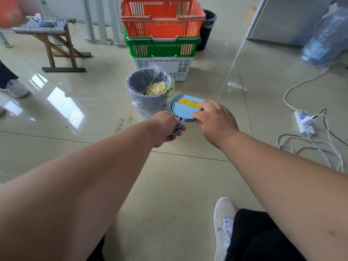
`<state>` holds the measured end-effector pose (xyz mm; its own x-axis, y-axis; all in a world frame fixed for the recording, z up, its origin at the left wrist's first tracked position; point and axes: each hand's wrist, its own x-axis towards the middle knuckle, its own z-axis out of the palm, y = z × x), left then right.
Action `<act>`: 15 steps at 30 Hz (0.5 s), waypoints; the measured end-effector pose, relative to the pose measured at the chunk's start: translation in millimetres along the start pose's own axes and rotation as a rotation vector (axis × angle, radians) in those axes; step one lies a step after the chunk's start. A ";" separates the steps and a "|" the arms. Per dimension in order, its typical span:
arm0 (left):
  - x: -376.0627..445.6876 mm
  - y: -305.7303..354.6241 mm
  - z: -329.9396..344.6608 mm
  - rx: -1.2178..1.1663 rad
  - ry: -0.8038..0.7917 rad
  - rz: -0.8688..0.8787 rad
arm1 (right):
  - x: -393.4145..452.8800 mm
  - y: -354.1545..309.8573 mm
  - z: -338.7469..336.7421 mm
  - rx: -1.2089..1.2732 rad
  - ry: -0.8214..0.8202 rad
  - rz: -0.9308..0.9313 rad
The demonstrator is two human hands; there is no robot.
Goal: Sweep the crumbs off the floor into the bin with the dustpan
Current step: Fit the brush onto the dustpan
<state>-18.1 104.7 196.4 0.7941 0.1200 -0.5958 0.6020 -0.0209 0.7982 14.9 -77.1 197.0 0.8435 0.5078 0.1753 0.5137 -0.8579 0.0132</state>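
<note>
A light blue dustpan (pixel 180 111) is held just right of a small grey bin (pixel 138 84) lined with a clear plastic bag. My left hand (pixel 165 127) is shut on the dustpan's handle. My right hand (pixel 214 119) grips a small brush with yellow bristles (pixel 189 103), which lies inside the pan. Pale yellow crumbs (pixel 156 88) are heaped inside the bin. A thin trail of dark crumbs (pixel 120 125) lies on the tiled floor left of my left hand.
Stacked orange, green and white baskets (pixel 163 44) stand behind the bin, with a black bin (pixel 207 29) behind them. A wooden stool (pixel 56 48) stands far left, beside a person's shoe (pixel 16 88). A power strip with cables (pixel 305 121) lies right. My shoe (pixel 224 223) is near.
</note>
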 end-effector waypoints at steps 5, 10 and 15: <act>24.8 -42.1 12.8 0.018 -0.012 -0.061 | -16.7 -1.3 50.7 -0.025 -0.205 -0.021; 48.4 -126.0 35.4 -0.008 -0.029 -0.226 | -48.3 -4.9 126.4 0.068 -0.367 0.093; 67.4 -200.4 40.9 0.045 -0.086 -0.383 | -81.8 -17.0 200.3 0.151 -0.561 0.105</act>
<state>-81.9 76.3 -7.3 0.5145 0.0442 -0.8563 0.8574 -0.0347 0.5134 -31.3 -88.2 -14.7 0.8243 0.4201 -0.3796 0.4048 -0.9060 -0.1237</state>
